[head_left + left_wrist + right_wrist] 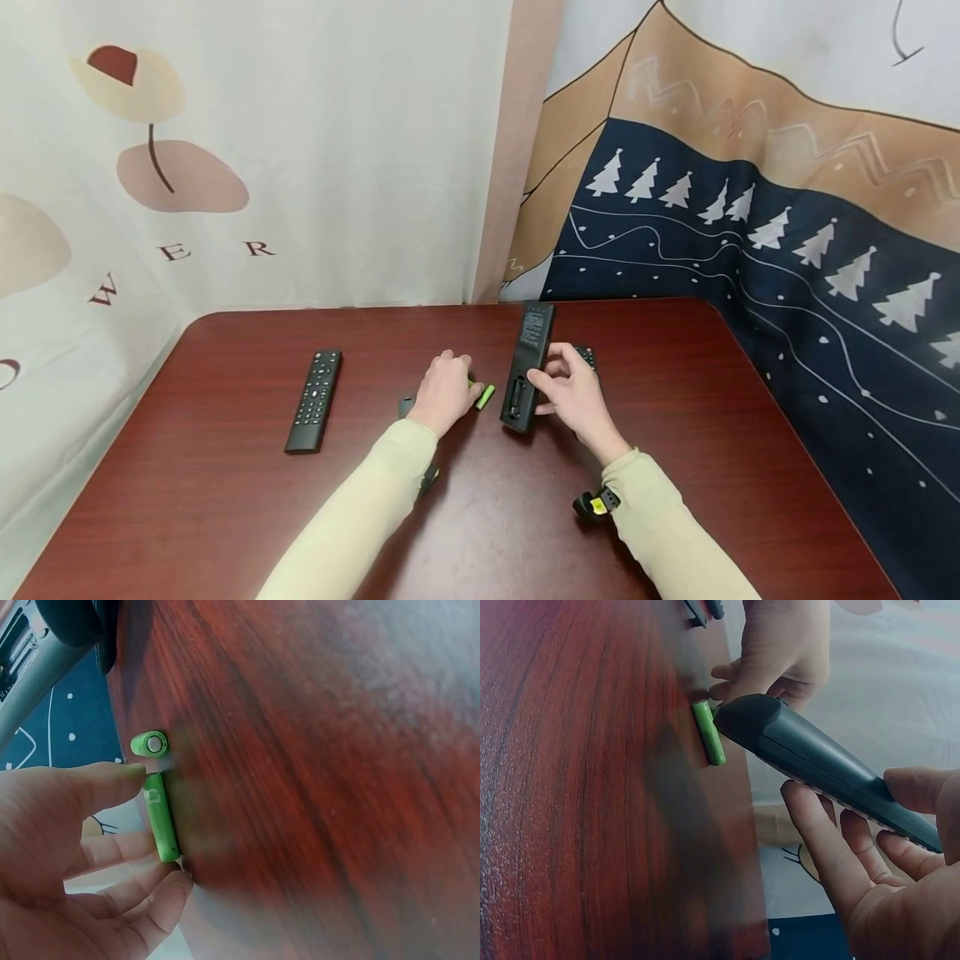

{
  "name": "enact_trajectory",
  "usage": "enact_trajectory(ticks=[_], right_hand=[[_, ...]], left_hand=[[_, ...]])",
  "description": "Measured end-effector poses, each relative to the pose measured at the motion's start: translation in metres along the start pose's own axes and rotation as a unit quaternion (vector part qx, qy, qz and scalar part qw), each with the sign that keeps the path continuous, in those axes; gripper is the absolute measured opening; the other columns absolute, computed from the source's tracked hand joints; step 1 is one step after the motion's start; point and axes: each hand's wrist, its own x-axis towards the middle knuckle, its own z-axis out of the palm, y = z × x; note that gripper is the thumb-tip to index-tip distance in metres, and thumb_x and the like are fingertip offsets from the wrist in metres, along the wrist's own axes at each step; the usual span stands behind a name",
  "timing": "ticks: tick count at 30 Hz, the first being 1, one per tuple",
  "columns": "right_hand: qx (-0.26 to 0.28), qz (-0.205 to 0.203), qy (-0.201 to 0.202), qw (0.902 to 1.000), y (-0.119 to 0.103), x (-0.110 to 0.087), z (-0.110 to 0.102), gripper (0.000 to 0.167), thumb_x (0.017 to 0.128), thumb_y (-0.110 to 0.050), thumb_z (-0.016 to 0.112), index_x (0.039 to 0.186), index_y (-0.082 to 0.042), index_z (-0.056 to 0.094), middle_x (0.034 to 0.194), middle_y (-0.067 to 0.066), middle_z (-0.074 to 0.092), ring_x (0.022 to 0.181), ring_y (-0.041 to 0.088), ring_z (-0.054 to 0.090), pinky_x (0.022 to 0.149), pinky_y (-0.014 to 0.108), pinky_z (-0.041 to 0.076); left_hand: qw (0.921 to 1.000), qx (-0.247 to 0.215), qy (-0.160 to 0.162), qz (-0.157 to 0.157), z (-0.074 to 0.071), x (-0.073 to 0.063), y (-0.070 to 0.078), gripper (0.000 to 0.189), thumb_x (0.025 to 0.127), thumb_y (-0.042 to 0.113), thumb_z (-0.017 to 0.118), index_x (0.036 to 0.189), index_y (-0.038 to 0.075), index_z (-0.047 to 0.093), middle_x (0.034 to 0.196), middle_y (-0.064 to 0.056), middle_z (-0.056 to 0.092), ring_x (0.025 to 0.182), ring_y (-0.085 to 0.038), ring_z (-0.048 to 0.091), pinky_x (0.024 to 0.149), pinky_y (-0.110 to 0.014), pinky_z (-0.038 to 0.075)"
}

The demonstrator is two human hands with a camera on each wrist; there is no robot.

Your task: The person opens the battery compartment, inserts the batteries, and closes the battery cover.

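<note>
My right hand [573, 392] grips a black remote control [528, 350] between thumb and fingers, tilted above the table. Its back faces me, with the battery compartment at the lower end uncovered and no battery visible inside. At the middle of the table, my left hand [446, 390] pinches a green battery [161, 817] by its ends, thumb at one and fingers at the other. Just beyond the thumb lies a second green battery [150, 743], also seen as a green battery [709, 733] in the right wrist view.
Another black remote [315, 402] lies button side up on the left of the brown table [225, 367]. Part of a further remote [587, 357] shows behind my right hand. A small dark piece [406, 407] is partly hidden by my left wrist. Curtains hang beyond the table's far edge.
</note>
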Motion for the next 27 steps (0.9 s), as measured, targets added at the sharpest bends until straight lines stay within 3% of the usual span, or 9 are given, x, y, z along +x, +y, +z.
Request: enact_trajectory(ticks=[9,18,22,27], right_hand=[[0.008,0.001,0.003,1.0,0.003,0.001,-0.003,0.041,0.099,-0.008,0.068,0.137,-0.007,0.052,0.109,0.021,0.065,0.084,0.018,0.071,0.063,0.039,0.064],[0.01,0.001,0.002,0.9999,0.002,0.0,-0.001,0.041,0.099,-0.007,0.068,0.137,-0.006,0.052,0.108,0.02,0.066,0.083,0.017,0.072,0.068,0.048,0.065],[0.013,0.001,0.001,0.9999,0.002,-0.001,0.0,0.04,0.099,-0.006,0.068,0.135,-0.006,0.053,0.106,0.02,0.066,0.082,0.016,0.072,0.067,0.05,0.064],[0.016,-0.001,-0.004,0.9999,0.003,-0.001,0.003,0.037,0.098,-0.006,0.068,0.133,-0.006,0.055,0.103,0.019,0.068,0.081,0.017,0.073,0.062,0.043,0.064]], left_hand=[[0.9992,-0.013,0.02,0.031,-0.002,0.0,-0.004,0.016,0.085,0.011,0.079,0.09,0.002,0.067,0.082,-0.011,0.058,0.077,-0.025,0.057,0.065,-0.033,0.054],[0.9991,-0.035,-0.015,0.019,-0.012,0.005,-0.013,0.019,0.082,0.013,0.077,0.092,0.004,0.062,0.084,-0.01,0.058,0.07,-0.023,0.055,0.06,-0.03,0.05],[0.998,-0.043,-0.01,0.045,-0.014,0.003,-0.015,0.017,0.08,0.011,0.076,0.089,0.006,0.062,0.083,-0.009,0.056,0.071,-0.022,0.053,0.059,-0.028,0.046],[0.9951,-0.053,0.008,0.083,-0.012,-0.001,-0.019,0.018,0.08,0.011,0.077,0.093,0.006,0.066,0.085,-0.007,0.057,0.072,-0.021,0.055,0.063,-0.028,0.048]])
